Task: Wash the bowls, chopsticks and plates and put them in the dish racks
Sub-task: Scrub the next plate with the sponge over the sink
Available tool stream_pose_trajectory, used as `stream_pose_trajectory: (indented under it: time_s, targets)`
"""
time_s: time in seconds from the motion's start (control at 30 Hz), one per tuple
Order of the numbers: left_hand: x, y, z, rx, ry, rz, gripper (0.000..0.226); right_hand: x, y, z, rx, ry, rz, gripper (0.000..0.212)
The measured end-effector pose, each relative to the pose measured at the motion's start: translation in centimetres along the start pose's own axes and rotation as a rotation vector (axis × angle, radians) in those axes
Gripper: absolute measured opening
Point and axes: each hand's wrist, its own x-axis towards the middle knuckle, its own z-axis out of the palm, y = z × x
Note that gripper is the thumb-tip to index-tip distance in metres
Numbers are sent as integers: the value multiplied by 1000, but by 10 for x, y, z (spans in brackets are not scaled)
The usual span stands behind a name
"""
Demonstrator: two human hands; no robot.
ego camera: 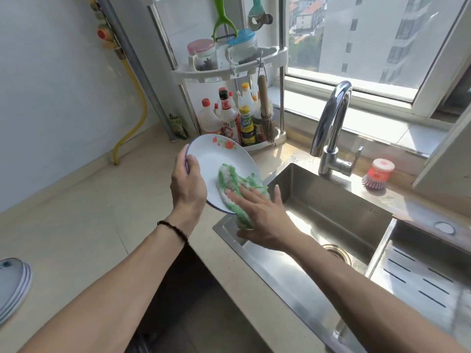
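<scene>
My left hand (pixel 187 186) grips the left rim of a white plate (pixel 216 161) with a red and green flower print and a blue edge. The plate is tilted over the left corner of the steel sink (pixel 331 207). With straight fingers, my right hand (pixel 262 217) presses a green and white dishcloth (pixel 234 189) against the plate's face; the thumb is under the cloth's hanging end. A stack of white plates (pixel 12 284) with blue rims lies on the counter at the far left edge of view.
A chrome faucet (pixel 331 128) stands behind the sink, with a red dish brush (pixel 377 174) to its right. A corner rack (pixel 244 138) with sauce bottles stands behind the plate. A perforated drain tray (pixel 418 276) sits in the sink's right section. Beige counter (pixel 89 212) spreads to the left.
</scene>
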Motion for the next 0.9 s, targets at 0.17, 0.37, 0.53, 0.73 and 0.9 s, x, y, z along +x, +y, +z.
stream_pose_trajectory:
  time_s: [0.17, 0.37, 0.53, 0.73, 0.9]
  targets:
    - [2, -1, 2, -32, 73, -50, 40, -3, -21, 5, 202, 29, -36, 91]
    - [-1, -1, 4, -14, 89, -71, 40, -2, -7, -3, 104, 12, 28, 88]
    - [7, 2, -4, -49, -82, -165, 38, -12, -1, 10, 158, 223, -51, 68]
    - [2, 2, -13, -252, -236, -391, 36, -7, 4, 10, -150, 479, -56, 35]
    - [-26, -11, 6, -356, -124, -250, 61, 5, -36, 11, 7, 611, -56, 47]
